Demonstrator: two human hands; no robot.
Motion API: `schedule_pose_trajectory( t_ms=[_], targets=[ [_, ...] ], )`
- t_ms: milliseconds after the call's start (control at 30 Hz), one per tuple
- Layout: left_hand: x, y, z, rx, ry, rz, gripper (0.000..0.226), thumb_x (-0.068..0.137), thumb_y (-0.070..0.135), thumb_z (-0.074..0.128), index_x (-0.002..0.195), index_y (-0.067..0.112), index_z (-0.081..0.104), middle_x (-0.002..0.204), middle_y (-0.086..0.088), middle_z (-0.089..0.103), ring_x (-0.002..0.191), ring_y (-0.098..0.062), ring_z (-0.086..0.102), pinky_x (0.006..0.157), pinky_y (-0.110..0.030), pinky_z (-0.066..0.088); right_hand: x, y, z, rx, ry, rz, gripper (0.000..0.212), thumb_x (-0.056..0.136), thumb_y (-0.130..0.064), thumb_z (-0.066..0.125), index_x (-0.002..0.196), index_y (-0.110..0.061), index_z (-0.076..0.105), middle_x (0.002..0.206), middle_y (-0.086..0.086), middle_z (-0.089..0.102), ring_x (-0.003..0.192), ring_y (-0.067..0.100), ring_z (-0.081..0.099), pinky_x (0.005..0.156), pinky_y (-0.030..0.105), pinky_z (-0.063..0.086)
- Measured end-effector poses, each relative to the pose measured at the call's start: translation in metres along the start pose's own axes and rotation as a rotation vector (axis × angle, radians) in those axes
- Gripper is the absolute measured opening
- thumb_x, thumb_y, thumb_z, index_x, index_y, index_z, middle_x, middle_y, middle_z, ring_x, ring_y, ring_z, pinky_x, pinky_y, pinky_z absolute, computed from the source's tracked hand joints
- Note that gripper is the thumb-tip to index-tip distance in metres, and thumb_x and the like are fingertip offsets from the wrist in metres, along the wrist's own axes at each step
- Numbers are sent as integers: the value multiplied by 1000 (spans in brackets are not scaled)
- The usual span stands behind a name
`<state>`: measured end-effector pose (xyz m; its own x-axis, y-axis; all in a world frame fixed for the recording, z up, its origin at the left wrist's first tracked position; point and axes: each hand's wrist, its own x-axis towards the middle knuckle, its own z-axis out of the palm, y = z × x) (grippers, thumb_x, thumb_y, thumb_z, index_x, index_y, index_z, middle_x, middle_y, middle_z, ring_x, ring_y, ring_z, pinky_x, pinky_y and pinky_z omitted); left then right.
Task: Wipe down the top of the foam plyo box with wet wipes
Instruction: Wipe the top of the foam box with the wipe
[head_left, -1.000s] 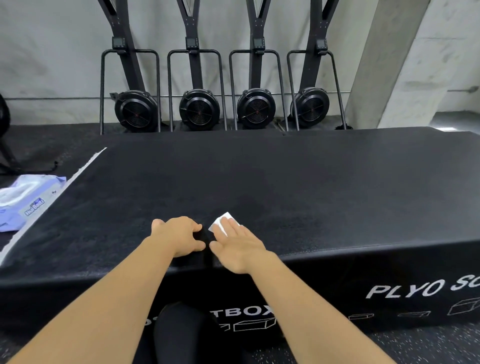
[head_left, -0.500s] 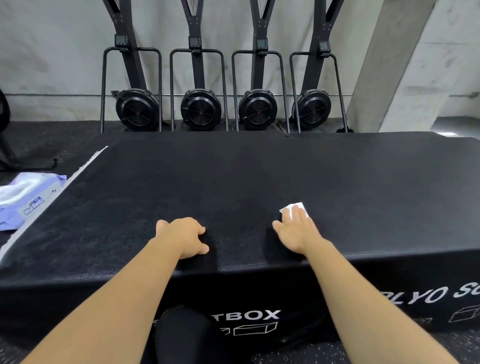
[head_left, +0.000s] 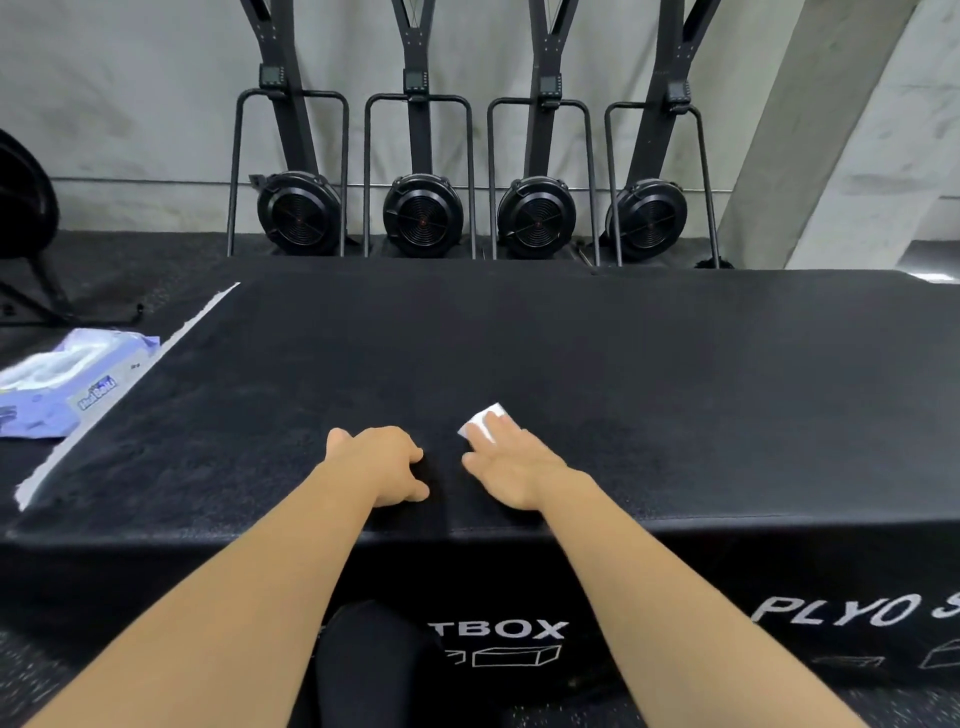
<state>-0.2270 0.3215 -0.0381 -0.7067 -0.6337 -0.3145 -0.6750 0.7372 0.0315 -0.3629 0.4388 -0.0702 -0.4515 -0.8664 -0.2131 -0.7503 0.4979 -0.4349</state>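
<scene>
Gym machines (head_left: 423, 215) stand at 12 o'clock; on the black box (head_left: 675, 389), near its 6 o'clock edge, the wipe (head_left: 484, 417) looks soft and light; right hand (head_left: 514, 475) presses it flat, fingers straight; left hand (head_left: 382, 462) curled, empty.

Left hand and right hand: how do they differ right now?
The left hand is curled and holds nothing; the right hand lies flat, fingers straight. The right hand presses a wipe; the left hand rests on the bare box. Both sit near the box's front edge.
</scene>
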Motion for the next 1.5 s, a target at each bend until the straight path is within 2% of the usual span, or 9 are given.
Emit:
schedule_pose_trajectory(
  t_ms=[267, 433, 700, 833, 900, 967, 1100, 1300, 1500],
  targets=[
    [3, 2, -4, -7, -29, -16, 56, 89, 48, 61, 141, 38, 44, 132, 14, 56, 123, -15, 50, 106, -34, 22, -13, 108, -49, -18, 150, 245, 43, 100, -36, 33, 143, -31, 36, 148, -5, 26, 127, 30, 39, 109, 44, 33],
    [3, 3, -3, -7, -30, -24, 53, 89, 48, 61, 139, 38, 47, 129, 13, 58, 121, -15, 52, 106, -35, 22, -7, 100, -44, 34, 168, 362, 53, 100, -42, 33, 150, -24, 28, 152, -1, 19, 139, 26, 23, 117, 39, 21],
    [2, 6, -4, 34, -23, -15, 42, 88, 46, 60, 128, 32, 58, 125, 10, 61, 115, -15, 55, 100, -35, 25, 7, -13, 13, -109, 125, 80, 57, 100, -42, 31, 151, -17, 24, 153, 3, 16, 143, 20, 13, 119, 36, 13],
    [0, 3, 0, 24, 10, -1, 18, 88, 42, 57, 101, 32, 66, 102, 13, 65, 97, -13, 58, 88, -33, 25, 14, -41, 27, -129, -21, -57, 56, 105, -39, 25, 156, -17, 16, 163, 5, 4, 150, 22, 1, 122, 38, 8],
    [-1, 2, -1, 22, 7, 2, 23, 88, 44, 57, 106, 33, 66, 98, 13, 62, 96, -13, 57, 89, -33, 26, 15, -38, 23, -99, -31, -122, 50, 105, -36, 26, 153, -21, 24, 159, -1, 14, 146, 17, 13, 120, 35, 13],
    [-1, 3, -3, 27, -8, -5, 36, 88, 48, 59, 121, 34, 62, 113, 13, 60, 109, -14, 55, 95, -34, 25, 12, -25, 14, -68, -20, -152, 47, 103, -33, 27, 149, -27, 29, 150, -9, 23, 133, 11, 26, 114, 32, 20],
    [1, 2, -4, 20, -33, -9, 48, 89, 49, 59, 134, 35, 53, 135, 11, 53, 122, -15, 50, 104, -35, 23, 8, 21, -10, -13, 75, -54, 40, 99, -33, 32, 138, -35, 40, 136, -14, 30, 109, 12, 35, 99, 30, 27],
    [2, 2, -5, -15, -32, -18, 55, 88, 49, 62, 140, 37, 47, 137, 13, 52, 124, -15, 49, 106, -35, 20, 0, 99, -49, -10, 141, 185, 42, 100, -34, 31, 142, -32, 38, 147, -7, 27, 124, 30, 40, 107, 41, 32],
    [3, 2, -2, -40, -17, -25, 55, 88, 49, 63, 139, 37, 47, 134, 13, 55, 123, -15, 50, 109, -34, 20, 14, 82, -40, 3, 174, 328, 56, 101, -39, 32, 152, -19, 28, 156, 3, 20, 144, 24, 19, 119, 39, 18]
  ],
)
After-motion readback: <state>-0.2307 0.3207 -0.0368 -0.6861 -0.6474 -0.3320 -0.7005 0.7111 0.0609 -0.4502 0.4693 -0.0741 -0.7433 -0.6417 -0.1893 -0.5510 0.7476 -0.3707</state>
